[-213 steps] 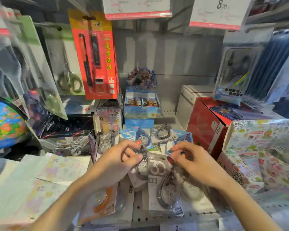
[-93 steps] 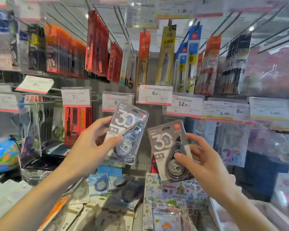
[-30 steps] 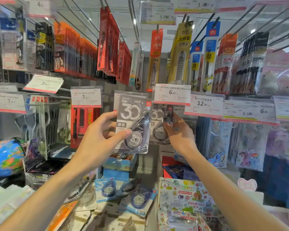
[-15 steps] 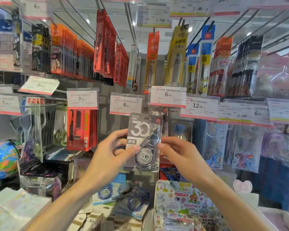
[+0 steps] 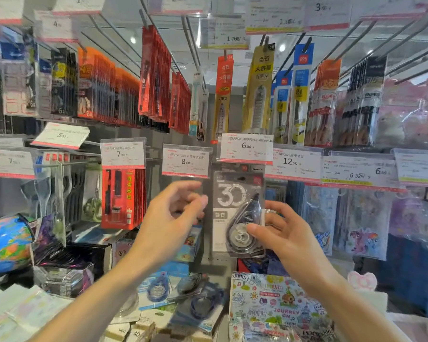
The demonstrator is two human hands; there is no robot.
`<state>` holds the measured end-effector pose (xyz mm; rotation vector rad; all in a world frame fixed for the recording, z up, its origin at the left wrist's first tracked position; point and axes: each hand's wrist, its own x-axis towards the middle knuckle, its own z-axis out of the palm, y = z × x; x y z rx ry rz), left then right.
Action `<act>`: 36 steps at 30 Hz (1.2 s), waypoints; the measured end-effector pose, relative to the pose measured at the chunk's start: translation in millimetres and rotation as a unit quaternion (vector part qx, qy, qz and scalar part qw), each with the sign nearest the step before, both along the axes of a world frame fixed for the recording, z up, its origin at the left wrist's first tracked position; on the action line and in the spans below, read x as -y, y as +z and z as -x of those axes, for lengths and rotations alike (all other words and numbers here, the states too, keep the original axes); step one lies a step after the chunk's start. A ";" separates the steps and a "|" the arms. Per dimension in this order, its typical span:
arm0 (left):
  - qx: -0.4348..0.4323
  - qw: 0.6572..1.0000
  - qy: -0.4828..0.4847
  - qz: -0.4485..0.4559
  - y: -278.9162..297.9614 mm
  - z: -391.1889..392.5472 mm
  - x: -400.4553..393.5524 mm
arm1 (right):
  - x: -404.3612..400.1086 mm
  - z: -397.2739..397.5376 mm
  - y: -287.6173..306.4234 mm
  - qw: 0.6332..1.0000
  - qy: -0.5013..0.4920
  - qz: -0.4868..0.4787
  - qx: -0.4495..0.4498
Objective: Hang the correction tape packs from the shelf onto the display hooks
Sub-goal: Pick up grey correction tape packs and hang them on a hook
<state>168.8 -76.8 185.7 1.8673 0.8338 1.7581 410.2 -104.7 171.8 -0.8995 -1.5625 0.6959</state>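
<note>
A grey correction tape pack [image 5: 235,208] marked "30" hangs upright just below the 6.00 price tag [image 5: 246,148]. My right hand [image 5: 287,233] grips its lower right side, thumb on the clear blister. The top edge of another grey pack [image 5: 244,167] shows behind it under the tag; the hook itself is hidden. My left hand [image 5: 173,218] hovers to the left of the pack, fingers apart, holding nothing and blurred. More correction tape packs [image 5: 158,290] in blue and dark card lie on the shelf below.
Price tags [image 5: 185,160] line the hook row, with red pen packs [image 5: 121,198] hanging at left. A globe [image 5: 5,243] sits at far left. A colourful patterned box [image 5: 277,307] stands on the shelf at lower right. Long hooks with pens hang overhead.
My left hand has let go of the grey pack and moved left. My right hand now holds the pack alone, raised closer under the 6.00 tag.
</note>
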 end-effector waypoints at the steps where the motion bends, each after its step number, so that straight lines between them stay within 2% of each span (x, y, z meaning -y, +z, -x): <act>1: 0.006 1.000 0.004 -0.014 11.5 0.5 -0.2 | 0.9 -3.6 1.1 1.000 -0.005 -0.006 0.003; 6: -0.012 0.998 -0.003 -0.063 60.7 -11.3 0.9 | 4.6 -10.2 0.8 0.999 -0.022 -0.025 0.014; 13: -0.045 0.992 0.004 -0.120 87.5 -13.0 1.6 | 6.5 -7.9 0.5 0.998 -0.048 -0.042 0.016; 25: -0.043 0.990 -0.004 -0.135 92.7 -14.5 4.3 | -2.1 8.0 9.5 0.996 -0.058 -0.066 -0.001; 36: -0.047 0.991 0.011 -0.126 85.2 -11.9 3.1 | -11.9 11.3 9.7 0.993 -0.090 -0.068 0.023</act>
